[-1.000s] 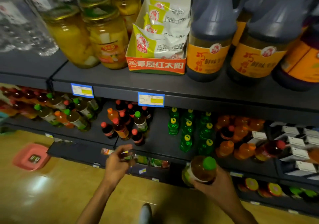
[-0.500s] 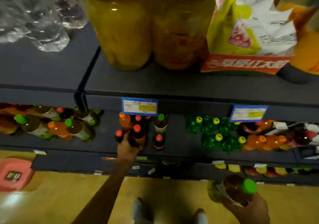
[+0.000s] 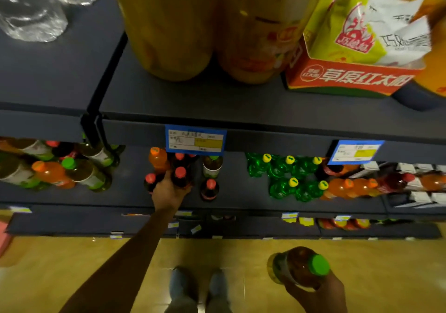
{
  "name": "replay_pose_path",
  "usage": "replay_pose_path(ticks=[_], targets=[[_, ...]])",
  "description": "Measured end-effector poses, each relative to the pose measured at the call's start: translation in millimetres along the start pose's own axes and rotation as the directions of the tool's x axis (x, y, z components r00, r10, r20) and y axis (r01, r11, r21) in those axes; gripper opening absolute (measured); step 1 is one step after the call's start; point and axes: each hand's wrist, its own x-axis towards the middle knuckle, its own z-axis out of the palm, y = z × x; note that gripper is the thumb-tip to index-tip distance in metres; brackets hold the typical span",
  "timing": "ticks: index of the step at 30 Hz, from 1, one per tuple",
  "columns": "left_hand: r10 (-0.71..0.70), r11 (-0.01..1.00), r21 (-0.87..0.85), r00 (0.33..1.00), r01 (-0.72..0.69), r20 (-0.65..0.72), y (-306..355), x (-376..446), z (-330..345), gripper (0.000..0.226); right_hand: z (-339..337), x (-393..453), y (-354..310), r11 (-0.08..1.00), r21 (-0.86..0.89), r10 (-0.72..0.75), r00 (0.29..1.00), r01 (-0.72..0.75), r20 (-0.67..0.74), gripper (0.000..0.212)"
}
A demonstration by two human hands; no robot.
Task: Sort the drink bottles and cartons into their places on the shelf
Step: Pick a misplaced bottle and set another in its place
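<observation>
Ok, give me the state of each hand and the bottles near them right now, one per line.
left hand: on the middle shelf, closed around a dark red-capped bottle
right hand: low over the floor, holding a green-capped tea bottle, tilted, capped
orange bottle: upright, capped, just behind the left hand
lone red-capped bottle: upright, standing apart to the right
green bottles: upright, yellow caps on

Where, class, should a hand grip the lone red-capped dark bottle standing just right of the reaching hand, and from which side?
Probably around the body below the shoulder, coming from the shelf's open front. The red-capped dark bottle stands upright and apart from its neighbours, with the green-capped bottle behind it and the left hand busy on its left.
</observation>
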Motion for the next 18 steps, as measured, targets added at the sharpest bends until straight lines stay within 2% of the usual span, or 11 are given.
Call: replay_pose_path(ticks=[2,5,8,12,18], targets=[[0.005,0.999,0.038,0.999,-0.004,-0.032,1,-14,-12,0.066,-7,10,9,0.997,-0.044,0.068,0.998,-0.068,0.004,0.072],[0.019,1.000,-0.018,0.989,-0.022,-0.150,-2,-52,-43,0.065,-10,26,13,0.989,-0.136,0.066,0.996,-0.058,0.056,0.078],[0.074,0.993,-0.074,0.973,-0.092,-0.221,-5,-97,-80,0.064,6,26,1,0.984,-0.169,-0.037,0.990,0.060,0.134,0.086],[0.145,0.972,-0.153,0.967,-0.179,-0.211,2,-133,-118,0.057,29,28,-27,0.975,-0.146,-0.135,0.967,0.169,0.216,0.073],[0.106,0.963,-0.218,0.966,-0.159,-0.236,-23,-142,-164,0.063,88,7,-74,0.939,-0.090,-0.287,0.903,0.331,0.321,0.066]])
